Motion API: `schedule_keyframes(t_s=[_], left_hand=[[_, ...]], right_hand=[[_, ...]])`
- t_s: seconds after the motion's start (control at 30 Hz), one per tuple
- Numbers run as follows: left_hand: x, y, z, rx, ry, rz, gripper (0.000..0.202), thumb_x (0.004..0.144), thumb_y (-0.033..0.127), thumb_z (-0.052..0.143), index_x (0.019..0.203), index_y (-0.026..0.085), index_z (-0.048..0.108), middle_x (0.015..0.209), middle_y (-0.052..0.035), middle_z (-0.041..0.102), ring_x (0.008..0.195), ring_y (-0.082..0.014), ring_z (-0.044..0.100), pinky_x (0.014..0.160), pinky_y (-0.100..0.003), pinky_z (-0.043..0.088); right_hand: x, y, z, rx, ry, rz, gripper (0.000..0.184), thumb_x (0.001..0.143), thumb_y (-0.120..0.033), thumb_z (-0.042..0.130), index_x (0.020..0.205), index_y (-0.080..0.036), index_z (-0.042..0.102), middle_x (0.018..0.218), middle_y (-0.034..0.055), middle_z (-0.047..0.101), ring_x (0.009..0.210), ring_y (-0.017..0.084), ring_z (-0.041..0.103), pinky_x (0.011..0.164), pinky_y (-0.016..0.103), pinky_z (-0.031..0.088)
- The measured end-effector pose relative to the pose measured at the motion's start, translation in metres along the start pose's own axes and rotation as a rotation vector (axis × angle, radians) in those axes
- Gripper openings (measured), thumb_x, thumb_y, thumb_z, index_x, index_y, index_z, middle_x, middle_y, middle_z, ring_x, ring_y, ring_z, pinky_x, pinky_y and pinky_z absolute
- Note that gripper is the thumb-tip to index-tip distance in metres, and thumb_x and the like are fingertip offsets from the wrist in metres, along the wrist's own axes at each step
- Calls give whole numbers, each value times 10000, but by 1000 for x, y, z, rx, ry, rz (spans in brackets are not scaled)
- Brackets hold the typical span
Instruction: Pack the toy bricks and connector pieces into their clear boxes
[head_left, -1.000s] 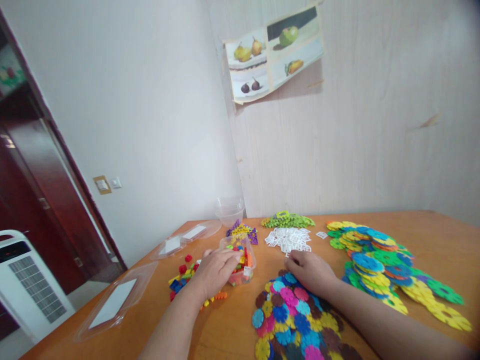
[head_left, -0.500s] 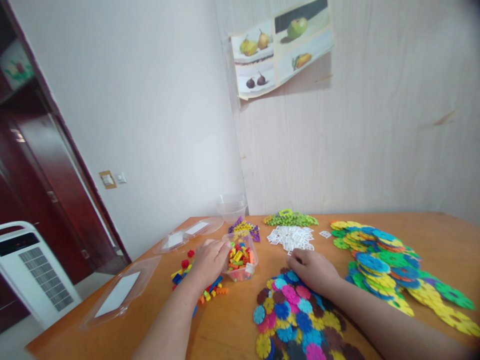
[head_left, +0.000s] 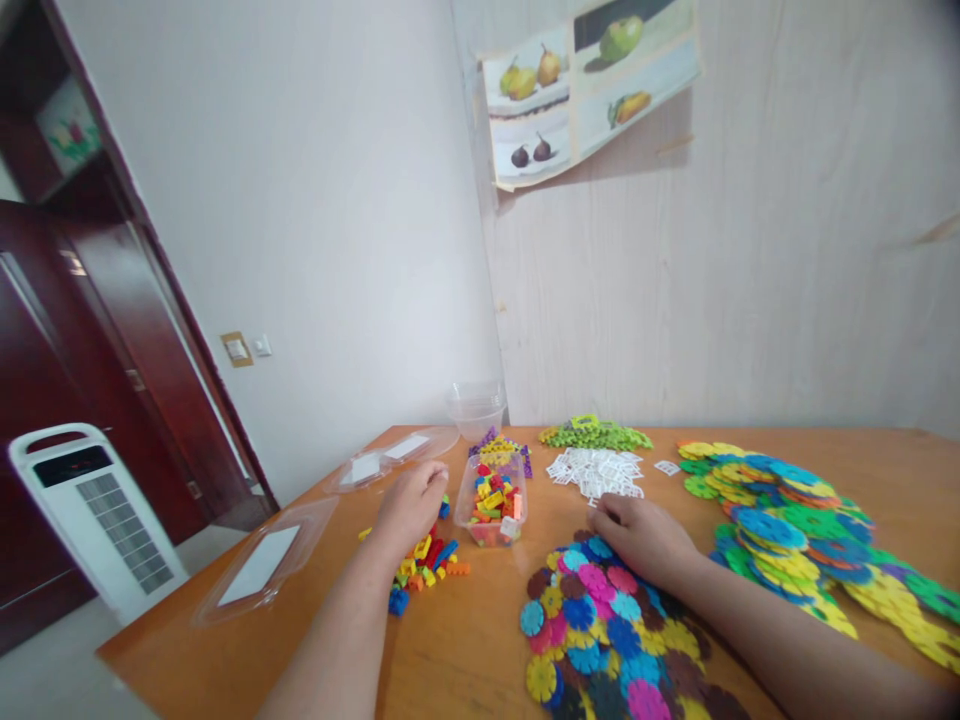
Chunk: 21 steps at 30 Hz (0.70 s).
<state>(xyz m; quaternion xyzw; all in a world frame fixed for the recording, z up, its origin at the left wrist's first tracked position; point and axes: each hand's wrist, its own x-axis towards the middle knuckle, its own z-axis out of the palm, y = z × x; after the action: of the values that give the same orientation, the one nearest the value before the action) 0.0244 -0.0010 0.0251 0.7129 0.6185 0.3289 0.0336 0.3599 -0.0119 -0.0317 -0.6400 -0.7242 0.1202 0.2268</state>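
Observation:
My left hand [head_left: 411,508] is over the loose pile of small building bricks [head_left: 427,565], left of the clear plastic box. Its fingers curl down and look closed; their tips, and anything in them, are hidden. The box [head_left: 484,532] holds red, yellow and orange bricks [head_left: 493,497]. My right hand [head_left: 646,538] rests at the far edge of a heap of flower-shaped plastic discs [head_left: 592,620], in pink, blue, yellow and brown. Its fingers are loosely curled in, with no object showing in them.
White plastic pieces [head_left: 596,472], green pieces [head_left: 596,434] and purple-yellow pieces [head_left: 501,449] lie at the back. Large coloured discs [head_left: 810,520] spread on the right. Clear lids [head_left: 262,565] lie on the left, and stacked clear tubs [head_left: 477,408] stand by the wall.
My left hand has moved left, away from the box's edge to over the loose bricks. My right hand stays by the discs. The view has shifted slightly left.

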Motion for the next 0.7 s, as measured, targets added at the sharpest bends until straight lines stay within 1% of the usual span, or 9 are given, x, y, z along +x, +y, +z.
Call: schedule_keyframes(t_s=[0.1,0.17,0.27,0.33,0.4,0.47,0.57,0.63,0.7], left_hand=[[1,-14,-3,-10,-21,-69,240,873,333,446,872,219,657,864,-10,706,820,-179,629,705,-257,432],[1,-18,-1,-7,-36,-97,207,832,296,485,877,213,670,870,-21,712,818,-180,631,705,-257,435],[0,-16,5,73,-76,-115,195,783,281,559,904,222,700,915,-43,724,867,-194,630,747,-267,435],[-2,-12,9,193,-116,-104,179,760,292,595,885,242,713,928,-49,728,895,-216,622,775,-291,428],[-3,-9,12,308,-129,-86,156,736,290,619,850,260,721,928,-51,730,916,-242,614,810,-327,416],[-5,-8,14,370,-119,-80,149,713,265,630,828,271,724,928,-50,733,935,-261,611,845,-363,401],[-6,-10,16,389,-109,-92,155,688,218,627,803,273,715,912,-41,737,947,-274,612,873,-399,385],[-5,-11,15,366,-84,-126,142,686,205,622,782,269,704,885,-33,736,933,-269,618,879,-407,387],[-2,-7,12,256,-30,-182,113,713,229,616,792,256,693,865,-28,733,901,-247,629,865,-388,409]], right_hand=[[0,-1,-1,-6,-9,-2,341,911,-460,431,707,-224,569,711,15,651,677,167,575,559,257,252],[0,-1,-1,-7,-13,-6,343,911,-461,429,702,-224,562,710,13,651,671,166,574,555,258,254],[1,0,0,-6,-18,-11,349,911,-466,430,701,-221,563,700,14,648,662,164,571,555,258,256],[1,1,0,-6,-16,-16,355,913,-469,428,702,-220,567,697,16,647,661,164,572,557,257,256],[1,2,1,-10,-13,-16,355,912,-470,430,705,-220,572,705,20,650,666,166,575,559,256,255],[2,2,1,-13,-12,-15,353,911,-468,433,706,-219,576,714,24,655,674,169,579,560,255,255],[2,2,0,-9,-21,-19,343,911,-458,439,710,-219,581,715,24,659,675,169,581,562,253,257],[2,0,-1,-9,-23,-19,336,909,-449,444,711,-217,584,713,25,660,673,168,579,563,254,256],[1,0,-1,-13,-22,-14,334,908,-447,445,710,-216,581,714,26,660,674,168,578,562,254,256]])
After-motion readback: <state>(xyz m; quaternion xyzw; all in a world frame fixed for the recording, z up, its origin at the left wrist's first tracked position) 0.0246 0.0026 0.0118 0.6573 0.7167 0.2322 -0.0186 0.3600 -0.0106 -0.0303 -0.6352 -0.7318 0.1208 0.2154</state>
